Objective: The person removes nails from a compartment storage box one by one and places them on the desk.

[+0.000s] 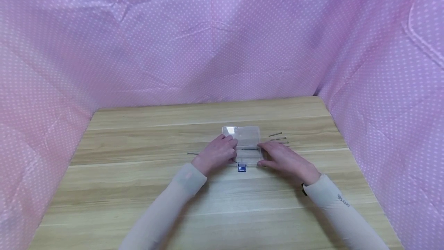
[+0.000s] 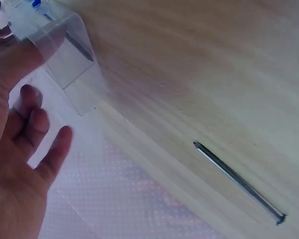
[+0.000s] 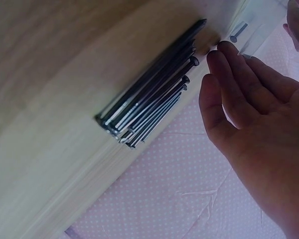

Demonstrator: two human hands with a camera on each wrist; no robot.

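A clear plastic box [image 1: 248, 136] lies on the table between the two hands, with a blue label [image 1: 241, 168] at its front. A nail [image 1: 249, 149] shows within its outline. My left hand [image 1: 217, 152] grips the box's left side; its thumb shows through the clear plastic in the left wrist view, while the other fingers are loosely bent. What its index fingertip touches is hidden. My right hand [image 1: 286, 158] rests its fingertips and thumb at the box's right edge, fingers nearly straight.
To the left of the left hand lies a single nail [image 2: 239, 181]. Several nails [image 3: 149, 94] lie side by side on the wooden table [image 1: 156, 203], right of the box by the right hand. Pink dotted cloth [image 1: 208, 49] hangs around the table's back and sides.
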